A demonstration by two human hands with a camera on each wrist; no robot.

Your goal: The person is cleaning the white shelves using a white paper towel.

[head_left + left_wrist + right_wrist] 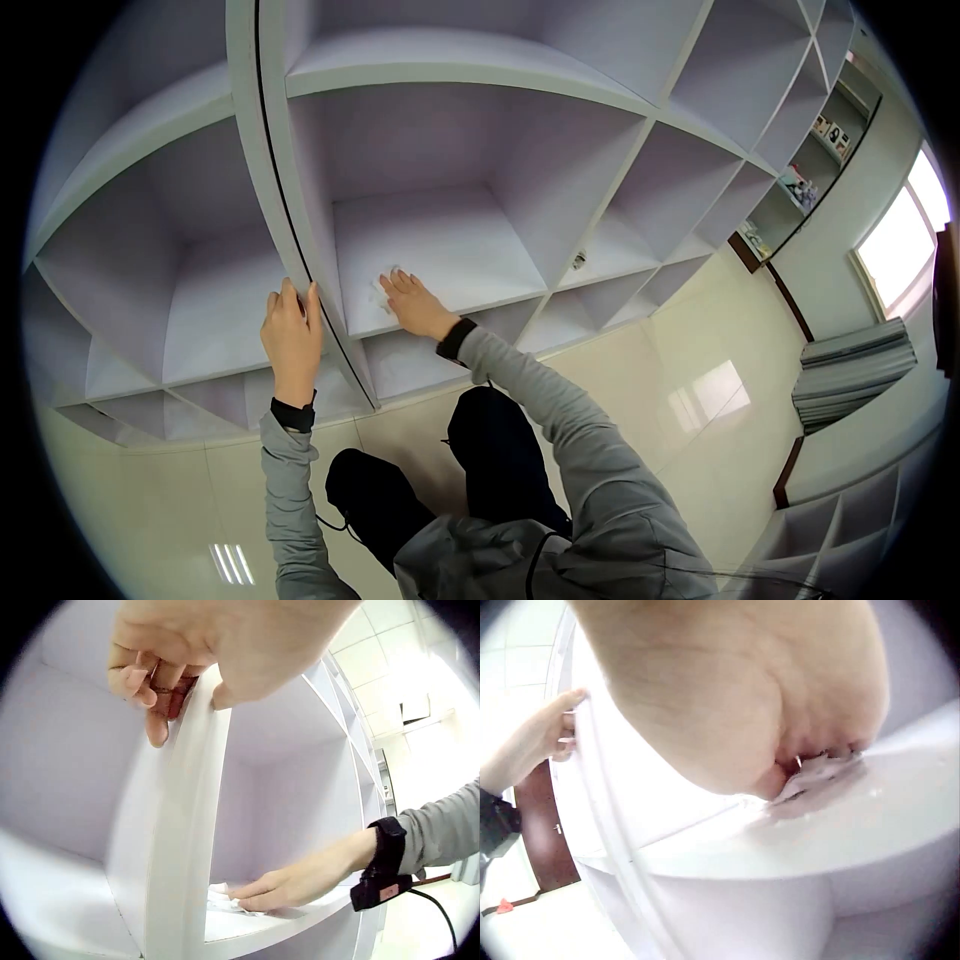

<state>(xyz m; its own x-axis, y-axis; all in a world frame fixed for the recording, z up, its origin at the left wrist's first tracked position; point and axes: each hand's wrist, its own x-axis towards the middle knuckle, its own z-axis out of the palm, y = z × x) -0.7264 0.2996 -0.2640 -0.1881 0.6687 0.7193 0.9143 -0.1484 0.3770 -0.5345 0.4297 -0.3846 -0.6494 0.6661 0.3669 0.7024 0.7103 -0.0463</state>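
A white shelving unit [460,72] with square compartments fills the head view. The left hand [292,340] grips the upright divider [187,825], its thumb on one side and its curled fingers on the other. Inside the compartment right of that divider, the right hand [418,306] presses a crumpled white tissue [382,294] flat on the bottom board near the front left, fingers extended. The tissue [817,777] shows under the fingers in the right wrist view; the palm covers part of it.
A small round object [579,260] lies in the compartment to the right. Farther right are a shelf with small items [800,188], a window [905,240] and a grey curtain [856,370]. The person's knees [505,445] are close below the shelves, above a tiled floor [690,400].
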